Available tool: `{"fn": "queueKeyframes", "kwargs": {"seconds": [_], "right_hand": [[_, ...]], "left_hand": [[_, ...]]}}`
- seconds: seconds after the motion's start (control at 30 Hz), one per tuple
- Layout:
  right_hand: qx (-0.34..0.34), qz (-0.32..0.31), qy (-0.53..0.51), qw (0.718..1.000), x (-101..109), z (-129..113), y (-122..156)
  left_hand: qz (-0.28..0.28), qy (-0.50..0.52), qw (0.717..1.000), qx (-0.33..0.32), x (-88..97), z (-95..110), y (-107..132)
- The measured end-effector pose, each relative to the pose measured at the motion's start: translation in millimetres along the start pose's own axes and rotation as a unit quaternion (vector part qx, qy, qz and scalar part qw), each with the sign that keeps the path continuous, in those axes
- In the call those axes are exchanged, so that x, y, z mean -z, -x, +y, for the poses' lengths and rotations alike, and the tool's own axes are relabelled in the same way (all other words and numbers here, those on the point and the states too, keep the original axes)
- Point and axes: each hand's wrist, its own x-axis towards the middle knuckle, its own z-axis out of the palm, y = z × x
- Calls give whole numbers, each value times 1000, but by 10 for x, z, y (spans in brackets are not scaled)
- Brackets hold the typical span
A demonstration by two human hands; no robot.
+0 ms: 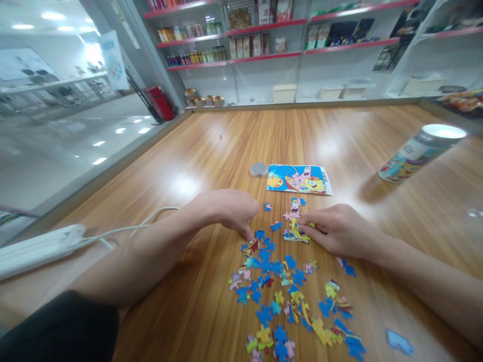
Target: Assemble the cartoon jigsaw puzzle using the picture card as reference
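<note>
Loose pieces (265, 255): by our left hand (234, 208)
Joined pieces (295, 207): touching our right hand (336, 229)
Hands: we can't tell their grip
Joining: likely our step; next needs matching shapes

A white power strip (41, 249) with a white cable (124, 229) lies on the left of the wooden tabletop (241, 136). Beyond the tabletop's far edge stands pink-edged shelving (264, 57) bearing small bottles (196, 58), round gold-coloured containers (209, 101) and a cream storage bin (285, 94). Off the tabletop's far left corner are a red case (161, 103) and, farther left, a white banner (113, 61).
</note>
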Motion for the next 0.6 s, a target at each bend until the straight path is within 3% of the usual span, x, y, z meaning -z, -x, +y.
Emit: {"fn": "queueKeyframes", "kwargs": {"seconds": [0.2, 0.4, 0.6], "right_hand": [[4, 6, -14, 1000, 0, -12, -12], [-2, -1, -6, 1000, 19, -39, -32], [0, -2, -12, 1000, 50, -64, -47]], "left_hand": [[29, 30, 999, -14, -31, 19, 19], [-2, 37, 998, -47, -74, 20, 27], [31, 67, 996, -48, -121, 6, 38]]}}
